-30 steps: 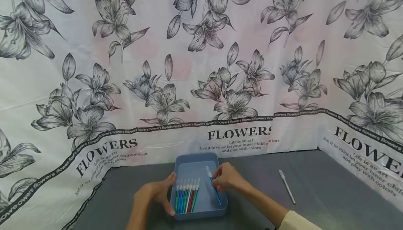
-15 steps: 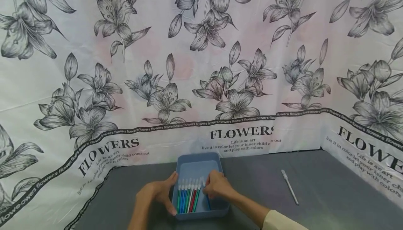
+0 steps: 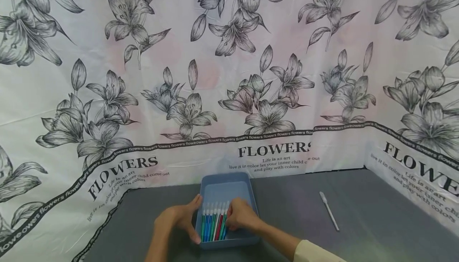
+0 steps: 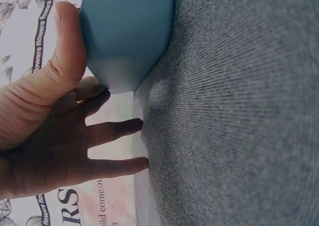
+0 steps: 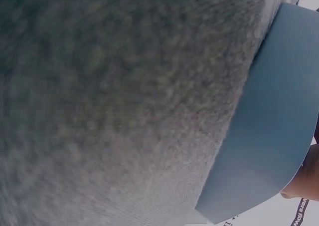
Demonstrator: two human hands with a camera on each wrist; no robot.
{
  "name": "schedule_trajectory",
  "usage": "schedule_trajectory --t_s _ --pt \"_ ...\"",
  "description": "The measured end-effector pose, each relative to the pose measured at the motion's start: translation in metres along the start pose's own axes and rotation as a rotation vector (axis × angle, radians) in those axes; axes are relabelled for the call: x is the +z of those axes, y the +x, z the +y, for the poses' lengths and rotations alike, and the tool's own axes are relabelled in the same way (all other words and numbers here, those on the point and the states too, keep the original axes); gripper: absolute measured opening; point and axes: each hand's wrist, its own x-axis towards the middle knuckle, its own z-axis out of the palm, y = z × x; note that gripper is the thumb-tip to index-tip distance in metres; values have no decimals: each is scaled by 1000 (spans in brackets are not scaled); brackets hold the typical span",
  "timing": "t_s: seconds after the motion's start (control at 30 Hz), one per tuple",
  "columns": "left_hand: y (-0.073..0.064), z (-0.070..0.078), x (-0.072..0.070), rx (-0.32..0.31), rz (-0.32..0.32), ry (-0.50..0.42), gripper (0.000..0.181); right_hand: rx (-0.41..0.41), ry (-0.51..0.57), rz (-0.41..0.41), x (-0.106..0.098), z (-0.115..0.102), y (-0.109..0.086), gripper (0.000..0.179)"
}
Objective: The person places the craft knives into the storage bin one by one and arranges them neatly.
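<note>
A blue-grey plastic tray (image 3: 226,188) holds a row of pens (image 3: 211,224) with clear caps and green, blue, white and red barrels, along its left side. My right hand (image 3: 244,215) is inside the tray at the row's right end. Its fingers pinch a blue pen (image 3: 224,233), mostly hidden behind them. My left hand (image 3: 179,219) rests against the tray's left side. In the left wrist view its thumb (image 4: 70,44) touches the tray wall (image 4: 129,36) and the other fingers spread out straight. The right wrist view shows the tray's outer wall (image 5: 269,106) and part of a hand (image 5: 305,180).
A single white pen (image 3: 329,212) lies on the dark grey cloth-covered table (image 3: 287,198), to the right of the tray. Behind stands a white curtain (image 3: 201,158) printed with flowers and lettering, close to the tray's far end.
My right hand has carried the blue pen leftward from the tray's right side to the end of the pen row. The left hand stays against the tray.
</note>
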Motion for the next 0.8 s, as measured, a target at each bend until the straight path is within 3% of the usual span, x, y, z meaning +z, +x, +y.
schedule_trajectory --t_s 0.33,0.5,0.67,0.8 --pt "-1 0 -1 0 -1 -6 127 58 117 -54 -7 -3 -1 11" --pt "-2 -1 1 21 -1 -6 125 82 201 -57 -29 -2 -3 9" --pt "-2 -1 1 8 4 -17 128 86 145 69 -67 3 -2 10" --pt "2 -3 2 -6 1 -16 132 122 -56 211 -100 21 -8 11"
